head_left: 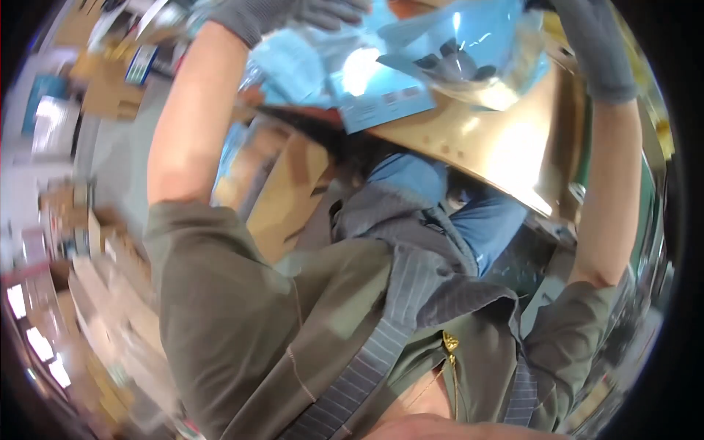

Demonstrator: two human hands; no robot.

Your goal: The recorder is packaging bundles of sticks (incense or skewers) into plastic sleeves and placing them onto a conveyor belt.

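My left hand (301, 13), in a grey knit glove, is at the top edge over blue plastic packets (293, 66), its visible fingers stretched out and apart. My right hand (598, 55), also gloved in grey, is at the upper right, and its fingers are partly cut off by the frame. The fingertips that show meet the upper corner of a clear plastic bag (458, 59) with dark, rounded pieces inside. Beneath the bag lies a flat light-blue package (385, 106) overhanging the near edge of a shiny metal worktop (488, 136).
An open cardboard box (290, 194) stands below the worktop, left of my jean-clad legs (411, 180). Further left, more cardboard boxes (110, 88) and stacked cartons (110, 293) line the grey floor (125, 158). A striped apron (396, 286) hangs over my front.
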